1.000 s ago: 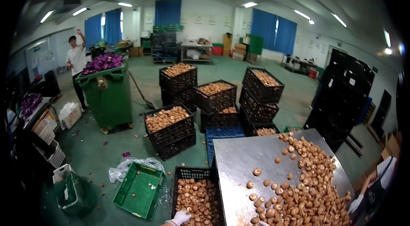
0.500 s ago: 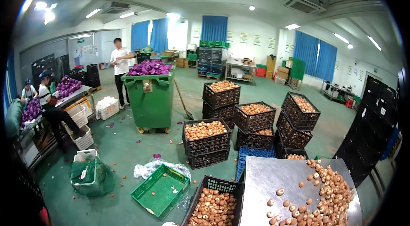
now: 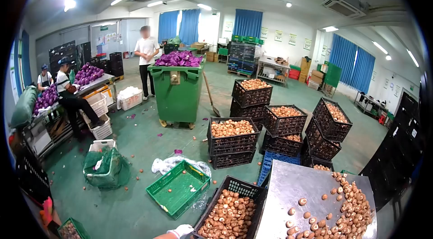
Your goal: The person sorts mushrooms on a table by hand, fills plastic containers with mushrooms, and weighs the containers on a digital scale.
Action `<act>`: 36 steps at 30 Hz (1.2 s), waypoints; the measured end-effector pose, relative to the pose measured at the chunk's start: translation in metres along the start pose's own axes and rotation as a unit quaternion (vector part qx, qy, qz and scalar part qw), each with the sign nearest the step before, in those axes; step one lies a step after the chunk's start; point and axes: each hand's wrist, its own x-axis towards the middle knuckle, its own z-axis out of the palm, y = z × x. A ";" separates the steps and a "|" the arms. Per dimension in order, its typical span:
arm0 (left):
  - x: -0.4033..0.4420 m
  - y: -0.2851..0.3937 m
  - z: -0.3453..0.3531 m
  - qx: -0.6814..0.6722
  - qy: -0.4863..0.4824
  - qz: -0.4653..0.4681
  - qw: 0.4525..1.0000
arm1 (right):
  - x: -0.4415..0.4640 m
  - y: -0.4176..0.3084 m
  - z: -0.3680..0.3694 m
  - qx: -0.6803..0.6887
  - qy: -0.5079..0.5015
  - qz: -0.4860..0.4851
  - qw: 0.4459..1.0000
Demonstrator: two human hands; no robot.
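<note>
My left hand, in a white glove, shows at the bottom edge with its fingers closed at the left rim of a black crate. Brown mushrooms fill that crate. The lower part of the hand is cut off. My right hand is out of view. To the right of the crate stands a metal table with a heap of loose mushrooms along its right side.
Stacked black crates of mushrooms stand ahead. A green tray lies on the floor beside clear plastic. Purple cabbage leaves fill a green bin. Another person's orange-gloved hand is at left; other people stand or sit farther off.
The view has swung left and slightly down, so things sit farther right. My white-gloved left hand has come into view at the crate. More of the orange glove at left now shows.
</note>
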 end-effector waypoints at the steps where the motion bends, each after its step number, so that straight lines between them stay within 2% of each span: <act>1: -0.004 0.004 -0.002 0.006 0.010 0.005 1.000 | -0.003 -0.012 0.006 -0.022 0.001 -0.010 1.000; 3: -0.015 0.014 -0.007 -0.034 0.009 -0.002 0.999 | -0.010 -0.036 0.017 -0.062 0.002 -0.027 0.998; 13: -0.039 0.039 -0.021 0.013 0.017 0.009 1.000 | -0.036 -0.105 0.050 -0.208 0.014 -0.061 0.976; 15: -0.040 0.028 -0.016 0.059 0.058 0.102 0.991 | -0.039 -0.110 0.054 -0.226 0.010 -0.056 0.972; 17: -0.037 0.026 -0.010 0.008 0.047 0.044 0.998 | -0.041 -0.116 0.055 -0.242 0.007 -0.050 0.969; 19: -0.038 0.025 -0.006 0.010 0.052 0.051 0.997 | -0.042 -0.120 0.056 -0.252 0.008 -0.047 0.967; 22: -0.033 0.026 0.000 -0.036 0.033 0.011 0.999 | -0.042 -0.124 0.058 -0.267 0.007 -0.044 0.963; 27: -0.029 0.024 0.004 -0.040 0.029 -0.004 0.999 | -0.043 -0.130 0.059 -0.286 0.008 -0.040 0.957; 30: -0.031 0.029 0.003 -0.020 0.041 0.033 0.998 | -0.044 -0.134 0.058 -0.297 0.011 -0.037 0.954; 31: -0.033 0.032 0.002 -0.018 0.037 0.035 0.999 | -0.045 -0.135 0.058 -0.298 0.013 -0.036 0.954; 33: -0.033 0.042 -0.006 0.001 -0.033 0.007 0.999 | -0.047 -0.135 0.058 -0.298 0.018 -0.033 0.954; 35: -0.033 0.045 -0.002 0.028 -0.027 0.031 0.999 | -0.049 -0.135 0.059 -0.300 0.022 -0.030 0.953; 36: -0.032 0.045 0.000 -0.004 -0.015 0.025 1.000 | -0.049 -0.136 0.059 -0.302 0.021 -0.030 0.953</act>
